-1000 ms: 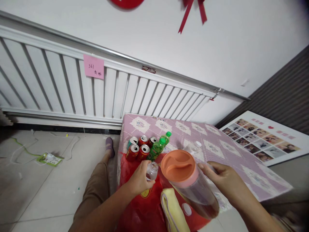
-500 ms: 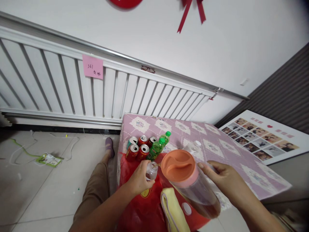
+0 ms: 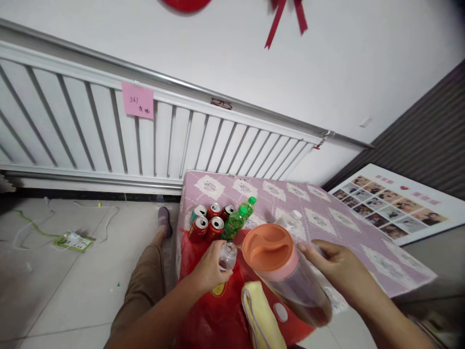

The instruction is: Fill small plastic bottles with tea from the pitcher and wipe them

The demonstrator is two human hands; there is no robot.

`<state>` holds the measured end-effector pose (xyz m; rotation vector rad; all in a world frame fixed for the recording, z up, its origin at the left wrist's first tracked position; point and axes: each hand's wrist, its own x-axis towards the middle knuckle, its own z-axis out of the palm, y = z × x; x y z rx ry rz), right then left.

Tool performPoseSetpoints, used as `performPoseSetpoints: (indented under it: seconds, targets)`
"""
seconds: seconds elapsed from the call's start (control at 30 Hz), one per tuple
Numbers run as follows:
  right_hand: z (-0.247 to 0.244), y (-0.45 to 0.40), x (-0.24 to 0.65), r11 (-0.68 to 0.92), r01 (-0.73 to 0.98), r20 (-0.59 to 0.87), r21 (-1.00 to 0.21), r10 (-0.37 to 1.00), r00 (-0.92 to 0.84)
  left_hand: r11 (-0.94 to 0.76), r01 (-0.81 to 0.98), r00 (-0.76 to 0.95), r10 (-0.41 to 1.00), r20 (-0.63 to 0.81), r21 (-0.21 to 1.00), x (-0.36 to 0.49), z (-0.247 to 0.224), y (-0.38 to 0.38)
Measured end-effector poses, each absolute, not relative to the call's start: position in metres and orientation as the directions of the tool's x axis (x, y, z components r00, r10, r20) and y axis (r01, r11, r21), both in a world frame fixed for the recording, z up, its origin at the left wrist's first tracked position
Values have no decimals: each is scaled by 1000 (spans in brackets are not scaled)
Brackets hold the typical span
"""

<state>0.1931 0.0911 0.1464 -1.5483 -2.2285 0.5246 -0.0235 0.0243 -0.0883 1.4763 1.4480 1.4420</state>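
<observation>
My left hand is closed around a small clear bottle, its open mouth facing up, with a little dark liquid inside. My right hand grips the handle of a clear pitcher with an orange lid. The pitcher tilts toward the bottle, brown liquid lies in its lower part, and its spout is close beside the bottle's mouth. Whether liquid is flowing I cannot tell. Below the pitcher are a folded yellow cloth and a round white cap on the red plastic bag.
Several opened drink cans and two green bottles stand behind my left hand on the floral tablecloth. A clear bottle with a white cap is behind the pitcher. A radiator runs along the wall; a power strip lies on the floor.
Both hands hold the bottle and the tilted pitcher almost exactly as before. The whole view has shifted very slightly.
</observation>
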Motion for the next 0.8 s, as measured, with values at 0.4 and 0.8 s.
performPoseSetpoints:
  seconds: [0.4, 0.8]
  targets:
    - [150, 92, 196, 325, 804, 83, -498, 941, -329, -217, 272, -212, 937, 279, 937, -24, -89, 24]
    - [151, 91, 194, 345, 805, 103, -483, 935, -339, -219, 250, -212, 938, 274, 943, -24, -90, 25]
